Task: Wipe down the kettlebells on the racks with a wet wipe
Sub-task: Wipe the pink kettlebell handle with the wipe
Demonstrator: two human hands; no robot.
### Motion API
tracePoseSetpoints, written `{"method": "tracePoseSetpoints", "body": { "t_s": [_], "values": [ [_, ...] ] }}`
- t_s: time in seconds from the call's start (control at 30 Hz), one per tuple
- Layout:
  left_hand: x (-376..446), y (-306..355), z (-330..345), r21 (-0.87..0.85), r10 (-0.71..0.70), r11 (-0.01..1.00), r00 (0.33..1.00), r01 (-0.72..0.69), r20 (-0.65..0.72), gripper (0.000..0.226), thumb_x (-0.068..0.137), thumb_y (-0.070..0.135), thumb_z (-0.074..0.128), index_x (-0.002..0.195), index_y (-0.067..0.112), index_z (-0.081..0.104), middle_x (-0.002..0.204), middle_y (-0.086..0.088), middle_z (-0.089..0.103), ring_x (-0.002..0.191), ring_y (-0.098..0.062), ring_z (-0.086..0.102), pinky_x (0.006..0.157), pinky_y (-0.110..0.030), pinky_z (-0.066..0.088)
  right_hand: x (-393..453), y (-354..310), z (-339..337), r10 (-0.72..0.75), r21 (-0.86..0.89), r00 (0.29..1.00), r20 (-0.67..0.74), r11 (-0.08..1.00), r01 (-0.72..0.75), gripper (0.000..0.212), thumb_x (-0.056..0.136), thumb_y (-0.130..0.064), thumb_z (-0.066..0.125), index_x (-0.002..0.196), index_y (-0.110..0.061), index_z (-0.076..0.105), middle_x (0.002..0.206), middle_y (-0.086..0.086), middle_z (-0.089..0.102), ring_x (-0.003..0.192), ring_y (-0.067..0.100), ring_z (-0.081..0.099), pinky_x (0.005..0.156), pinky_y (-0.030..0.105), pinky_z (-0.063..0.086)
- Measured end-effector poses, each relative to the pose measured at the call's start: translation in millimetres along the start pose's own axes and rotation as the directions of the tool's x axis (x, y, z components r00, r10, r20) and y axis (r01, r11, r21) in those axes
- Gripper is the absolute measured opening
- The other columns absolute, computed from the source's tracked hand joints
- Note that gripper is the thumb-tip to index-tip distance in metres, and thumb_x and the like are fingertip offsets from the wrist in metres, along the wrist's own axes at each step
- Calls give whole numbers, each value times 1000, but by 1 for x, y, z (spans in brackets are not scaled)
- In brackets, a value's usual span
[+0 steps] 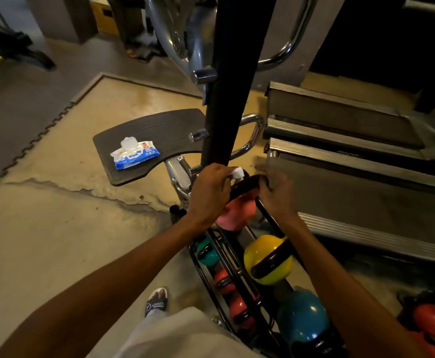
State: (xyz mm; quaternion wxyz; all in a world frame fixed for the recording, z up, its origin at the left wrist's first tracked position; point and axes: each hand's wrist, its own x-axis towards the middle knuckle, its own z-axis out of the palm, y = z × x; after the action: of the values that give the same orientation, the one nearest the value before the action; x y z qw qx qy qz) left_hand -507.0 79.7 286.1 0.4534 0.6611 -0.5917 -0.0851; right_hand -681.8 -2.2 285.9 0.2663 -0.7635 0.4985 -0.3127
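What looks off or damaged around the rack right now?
The floor left of the rack is cracked, with its coating flaked away along an irregular line. The wipes pack lies on a machine's footplate with its lid flipped open. The kettlebells seem seated normally.

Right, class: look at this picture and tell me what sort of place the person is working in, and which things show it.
Most likely a gym. Coloured kettlebells, such as the yellow kettlebell, sit on a black rack; a treadmill stands beside it, and interlocking floor mats cover part of the floor.
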Motion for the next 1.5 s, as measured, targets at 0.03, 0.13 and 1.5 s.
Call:
{"method": "tracePoseSetpoints", "body": {
  "t_s": [0.03, 0.13, 1.5],
  "values": [
    [-1, -1, 2, 72, 68, 995, 997, -71, 41, 30, 96, 1, 66, 127, 3, 70, 122, -15, 70, 113, -27, 64, 95, -38, 53, 2, 6, -2, -13, -45, 997, 73, 999, 17, 31, 106, -17, 53, 133, -19, 67, 129, 0, 69, 113, 12, 64, 96, 27, 50],
    [-12, 0, 16, 177, 162, 964, 967, -198, 199, 47, 95, 2, 58, 142, 0, 59, 143, -21, 61, 133, -38, 57, 107, -49, 52, 0, 14, -4, 14, 20, 983, 181, 1000, -17, 35, 110, -16, 44, 138, -17, 64, 126, 2, 69, 112, 15, 64, 93, 27, 50],
    [-55, -16, 31, 260, 61, 947, 902, -188, 427, 95, 102, 57, 50, 167, 8, 0, 172, -10, -10, 160, -20, -12, 131, -42, -1, -5, 11, 5, 146, 171, 967, 211, 968, -184, 56, 109, -56, 31, 140, -21, 62, 136, 2, 67, 127, 16, 59, 114, 42, 45]
  ]
}}
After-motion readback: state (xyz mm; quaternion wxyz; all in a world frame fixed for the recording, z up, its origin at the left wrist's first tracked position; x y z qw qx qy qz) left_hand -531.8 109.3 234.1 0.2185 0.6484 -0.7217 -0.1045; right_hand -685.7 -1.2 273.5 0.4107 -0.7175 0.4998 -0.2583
